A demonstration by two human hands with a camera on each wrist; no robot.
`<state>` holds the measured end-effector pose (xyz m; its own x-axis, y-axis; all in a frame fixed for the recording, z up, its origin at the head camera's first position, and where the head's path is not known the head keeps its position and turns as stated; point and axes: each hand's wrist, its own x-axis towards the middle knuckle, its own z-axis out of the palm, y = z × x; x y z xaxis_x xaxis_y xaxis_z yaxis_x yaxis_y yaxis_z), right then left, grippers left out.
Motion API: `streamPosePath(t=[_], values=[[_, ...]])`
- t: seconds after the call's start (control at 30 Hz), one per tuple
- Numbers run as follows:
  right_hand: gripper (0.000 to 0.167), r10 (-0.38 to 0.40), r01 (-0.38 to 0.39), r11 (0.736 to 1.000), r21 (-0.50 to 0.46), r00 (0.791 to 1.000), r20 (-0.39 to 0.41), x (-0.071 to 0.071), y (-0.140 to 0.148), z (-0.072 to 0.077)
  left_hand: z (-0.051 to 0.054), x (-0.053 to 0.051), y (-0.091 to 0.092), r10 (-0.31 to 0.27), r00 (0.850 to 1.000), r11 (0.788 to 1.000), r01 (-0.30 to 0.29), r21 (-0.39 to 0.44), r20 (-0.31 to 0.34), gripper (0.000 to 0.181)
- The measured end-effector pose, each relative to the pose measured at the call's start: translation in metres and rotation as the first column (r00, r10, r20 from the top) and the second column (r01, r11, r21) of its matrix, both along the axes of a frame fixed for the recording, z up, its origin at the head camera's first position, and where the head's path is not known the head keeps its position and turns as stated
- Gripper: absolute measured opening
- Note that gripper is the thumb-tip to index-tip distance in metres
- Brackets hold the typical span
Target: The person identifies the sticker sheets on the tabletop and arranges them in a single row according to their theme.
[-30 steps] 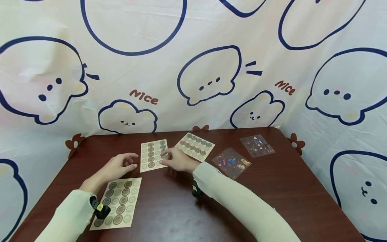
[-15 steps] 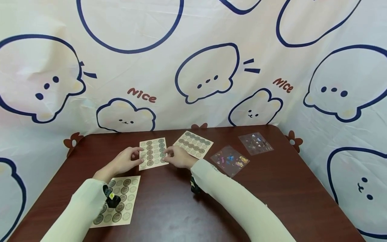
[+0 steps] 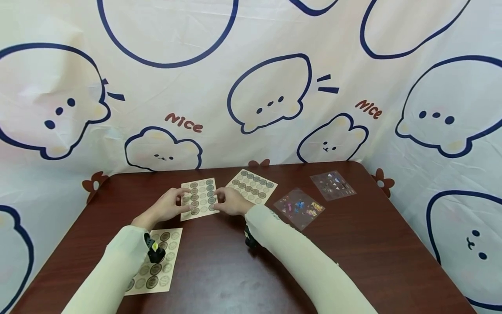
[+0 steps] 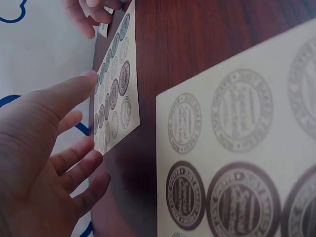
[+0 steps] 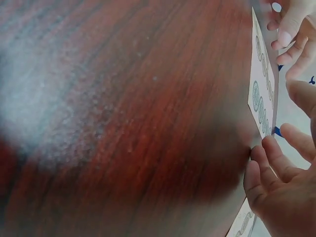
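Observation:
A cream sheet of round stickers (image 3: 202,198), printed in pale and dark columns, lies flat toward the back of the table. At its left edge is my left hand (image 3: 166,205); the left wrist view shows the thumb and fingers (image 4: 81,170) spread well apart, over or against the sheet's edge. On the opposite edge my right hand (image 3: 233,202) has relaxed, parted fingers at the sheet; in the right wrist view these fingers (image 5: 276,163) seem to touch the table beside it. Neither hand visibly pinches the paper.
Another round-sticker sheet (image 3: 168,261) lies at front left, partly under the left forearm. A third sheet (image 3: 256,185) sits slantwise behind the right hand. Two clear sheets with small colourful stickers, one nearer (image 3: 300,208) and one farther (image 3: 333,185), lie to the right. A printed curtain (image 3: 270,144) stands behind the table.
My left hand has moved right and away from me, reaching the sheet's left edge. My right hand has drawn back slightly from over the sheet to its right edge. The sheet stays nearly in place.

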<state>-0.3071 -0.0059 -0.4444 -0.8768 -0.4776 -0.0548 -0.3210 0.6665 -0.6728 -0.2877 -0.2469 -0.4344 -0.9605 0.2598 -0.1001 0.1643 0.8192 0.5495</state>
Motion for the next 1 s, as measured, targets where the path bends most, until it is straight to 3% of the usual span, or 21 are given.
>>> streamPosePath(t=[0.3,0.53,0.7,1.0], values=[[0.061,-0.013,0.013,0.999,0.031,1.000,0.026,-0.005,-0.002,-0.002,-0.004,-0.003,-0.007,0.013,1.000,1.000,-0.013,0.011,0.024,0.067],[0.070,0.006,-0.010,0.987,0.158,1.000,0.021,-0.005,-0.005,-0.004,-0.007,-0.004,-0.013,0.022,0.997,0.999,-0.024,0.025,0.074,0.075],[0.070,0.030,-0.036,0.979,0.201,0.999,0.033,-0.006,-0.008,-0.002,-0.010,0.000,-0.017,0.025,0.997,0.999,-0.027,0.017,0.078,0.084],[0.069,0.025,-0.029,0.961,0.276,1.000,0.018,-0.015,-0.007,-0.007,-0.010,-0.006,-0.012,0.010,0.993,0.999,-0.006,-0.036,0.118,0.085]])
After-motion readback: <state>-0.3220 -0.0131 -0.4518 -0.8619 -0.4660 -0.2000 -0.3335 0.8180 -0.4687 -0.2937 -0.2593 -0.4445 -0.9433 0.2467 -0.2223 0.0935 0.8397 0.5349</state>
